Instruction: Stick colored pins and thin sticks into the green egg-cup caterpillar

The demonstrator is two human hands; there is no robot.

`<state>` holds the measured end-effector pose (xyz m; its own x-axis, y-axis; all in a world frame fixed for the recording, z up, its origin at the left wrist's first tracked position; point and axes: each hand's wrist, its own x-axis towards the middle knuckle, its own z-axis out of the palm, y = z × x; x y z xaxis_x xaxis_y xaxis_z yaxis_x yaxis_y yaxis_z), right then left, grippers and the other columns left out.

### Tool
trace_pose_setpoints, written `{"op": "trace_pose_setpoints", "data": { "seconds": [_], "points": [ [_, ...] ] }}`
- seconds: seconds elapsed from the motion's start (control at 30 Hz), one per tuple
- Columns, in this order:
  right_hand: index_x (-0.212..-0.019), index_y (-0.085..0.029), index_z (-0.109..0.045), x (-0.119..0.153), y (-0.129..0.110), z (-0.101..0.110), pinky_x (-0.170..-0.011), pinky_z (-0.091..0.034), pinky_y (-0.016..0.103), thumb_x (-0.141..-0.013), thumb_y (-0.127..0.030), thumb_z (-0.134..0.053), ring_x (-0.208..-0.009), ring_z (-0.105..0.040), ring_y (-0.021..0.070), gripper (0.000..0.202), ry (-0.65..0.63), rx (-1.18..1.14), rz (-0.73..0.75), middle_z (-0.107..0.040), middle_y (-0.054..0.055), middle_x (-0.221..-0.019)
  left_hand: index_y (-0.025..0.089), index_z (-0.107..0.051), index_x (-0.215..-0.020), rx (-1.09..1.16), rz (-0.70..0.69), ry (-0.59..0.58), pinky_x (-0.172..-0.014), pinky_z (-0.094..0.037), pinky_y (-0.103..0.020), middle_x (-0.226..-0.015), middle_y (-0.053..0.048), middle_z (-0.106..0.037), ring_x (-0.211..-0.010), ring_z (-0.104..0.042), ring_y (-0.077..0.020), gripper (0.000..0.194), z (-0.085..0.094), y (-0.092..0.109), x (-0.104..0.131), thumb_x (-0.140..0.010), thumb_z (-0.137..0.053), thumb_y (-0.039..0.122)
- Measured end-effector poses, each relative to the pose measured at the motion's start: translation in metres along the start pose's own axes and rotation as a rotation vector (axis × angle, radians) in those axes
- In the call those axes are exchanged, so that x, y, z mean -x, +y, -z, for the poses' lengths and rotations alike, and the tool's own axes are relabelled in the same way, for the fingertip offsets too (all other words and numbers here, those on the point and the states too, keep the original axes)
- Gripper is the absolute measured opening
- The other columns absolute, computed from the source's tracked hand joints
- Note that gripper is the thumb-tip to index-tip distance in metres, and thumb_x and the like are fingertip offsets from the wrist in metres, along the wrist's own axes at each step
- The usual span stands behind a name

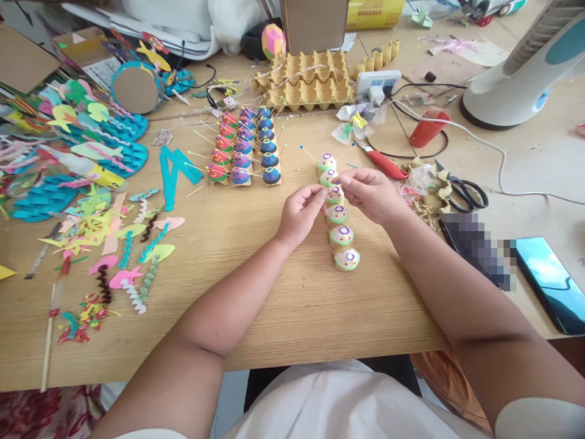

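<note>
A column of several egg-carton cups (341,235), painted white with green rims, purple rings and small coloured dots, runs away from me. My left hand (299,213) is at its left side by the third cup from the far end, thumb and index finger pinched together. From the right, my right hand (372,194) reaches over the second and third cups with its fingertips closed. Whatever either pinch holds is too small or hidden to make out. A blue-headed pin (309,152) sticks out leftward from the farthest cup.
Left of the column stand rows of red, purple and blue painted cups (242,160) with pins in their sides. Paper fish (125,277) and scraps lie farther left. At right are a red-handled tool (387,164), black scissors (468,194), a phone (551,283) and a white cable (503,171).
</note>
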<state>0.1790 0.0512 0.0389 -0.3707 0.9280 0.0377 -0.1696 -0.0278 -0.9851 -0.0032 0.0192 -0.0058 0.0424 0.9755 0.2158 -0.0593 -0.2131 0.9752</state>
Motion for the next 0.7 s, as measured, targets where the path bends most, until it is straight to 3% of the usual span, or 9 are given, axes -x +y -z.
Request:
{"op": "trace_pose_setpoints", "data": {
  "seconds": [0.43, 0.7],
  "points": [
    [-0.084, -0.017, -0.074, -0.002, 0.0034, 0.0007, -0.048, -0.016, 0.025, -0.066, -0.058, -0.094, -0.051, -0.03, 0.0054, 0.05, 0.022, 0.021, -0.01, -0.047, -0.006, -0.056, 0.022, -0.075, -0.1, -0.014, 0.004, 0.001, -0.064, -0.055, -0.026, -0.068, 0.0, -0.071, -0.063, -0.066, -0.0132, 0.044, 0.0009, -0.0006, -0.0002, -0.092, -0.07, 0.065],
    [-0.082, -0.015, -0.076, 0.0001, -0.0003, -0.0014, -0.05, -0.017, 0.026, -0.07, -0.06, -0.09, -0.052, -0.031, 0.0061, 0.049, 0.049, 0.113, -0.001, -0.046, -0.005, -0.057, 0.021, -0.074, -0.097, -0.051, -0.049, 0.024, -0.066, -0.055, -0.027, -0.069, 0.0, -0.07, -0.064, -0.067, -0.0137, 0.044, -0.0011, 0.0042, 0.0005, -0.092, -0.07, 0.064]
  ]
}}
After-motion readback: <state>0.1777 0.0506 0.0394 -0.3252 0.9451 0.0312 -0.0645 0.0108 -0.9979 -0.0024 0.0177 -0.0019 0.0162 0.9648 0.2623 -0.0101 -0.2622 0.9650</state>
